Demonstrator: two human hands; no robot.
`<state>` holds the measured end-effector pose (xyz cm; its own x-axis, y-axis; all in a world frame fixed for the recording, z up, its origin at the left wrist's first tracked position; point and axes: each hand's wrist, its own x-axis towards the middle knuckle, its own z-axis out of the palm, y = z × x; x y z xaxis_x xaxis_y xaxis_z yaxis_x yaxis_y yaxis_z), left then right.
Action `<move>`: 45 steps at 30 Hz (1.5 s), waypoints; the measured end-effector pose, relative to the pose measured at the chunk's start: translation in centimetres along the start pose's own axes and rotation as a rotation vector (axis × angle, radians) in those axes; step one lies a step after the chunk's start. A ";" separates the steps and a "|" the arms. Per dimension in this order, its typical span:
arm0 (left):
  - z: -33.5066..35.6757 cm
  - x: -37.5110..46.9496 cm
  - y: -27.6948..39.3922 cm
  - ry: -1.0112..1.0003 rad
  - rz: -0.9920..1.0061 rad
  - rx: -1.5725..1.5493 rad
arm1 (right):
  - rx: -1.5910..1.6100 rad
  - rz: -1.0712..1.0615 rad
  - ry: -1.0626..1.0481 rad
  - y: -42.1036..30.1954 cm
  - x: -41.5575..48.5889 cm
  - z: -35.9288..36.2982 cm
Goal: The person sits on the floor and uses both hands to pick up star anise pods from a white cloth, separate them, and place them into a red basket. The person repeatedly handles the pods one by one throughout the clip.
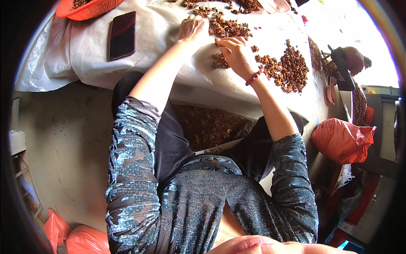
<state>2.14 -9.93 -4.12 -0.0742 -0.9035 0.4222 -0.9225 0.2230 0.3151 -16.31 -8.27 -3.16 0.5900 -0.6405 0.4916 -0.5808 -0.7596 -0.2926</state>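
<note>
Star anise pods (228, 28) lie in a loose pile on a whitish plastic sheet (152, 31) that covers the table. My left hand (194, 29) rests at the pile's left side with its fingers bent; its fingertips are hidden. My right hand (236, 55), with a red bead bracelet (254, 77) at the wrist, reaches to the pile's near edge, thumb and forefinger close around what seems to be a pod. Under that hand lies a small cluster of star anise (219, 61). A larger heap of star anise (293, 68) spreads to its right.
A smartphone (122, 36) lies left of my hands, below an orange plastic basket (90, 9). More star anise (206, 125) sits under the table between my knees. An orange-red sack (342, 139) stands at the right. Another person (352, 60) bends over farther off.
</note>
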 end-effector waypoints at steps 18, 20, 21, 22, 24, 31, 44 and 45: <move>-4.4 -5.3 4.2 -0.155 0.107 -0.036 | -0.065 -0.135 0.074 0.5 2.0 0.1; -5.3 -6.6 6.5 -0.441 0.176 -0.341 | 0.168 0.175 0.084 2.0 0.4 -1.0; -6.6 -7.7 7.0 -0.545 0.295 -0.541 | 0.009 0.157 0.049 2.2 0.2 -1.7; -7.0 -8.6 7.8 -0.615 0.373 -0.668 | -0.161 0.144 0.018 2.6 -0.3 -2.7; -8.0 -10.0 8.9 -0.792 0.417 -0.919 | -0.131 0.020 -0.074 2.2 0.2 -3.2; -7.5 -7.6 6.8 -0.772 0.316 -0.825 | -0.083 0.133 -0.192 3.2 6.7 2.0; -4.5 -4.6 3.5 -0.114 0.062 -0.439 | 0.323 -0.054 -0.047 -1.5 1.9 -2.1; -4.6 -4.8 4.4 -0.099 0.106 -0.392 | 0.310 -0.096 -0.019 -1.5 0.9 -2.4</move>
<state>0.16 -2.95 -0.83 -0.2144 -0.8945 0.3923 -0.6954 0.4218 0.5818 -16.22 -7.39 -0.35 0.6455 -0.5642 0.5147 -0.3254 -0.8129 -0.4829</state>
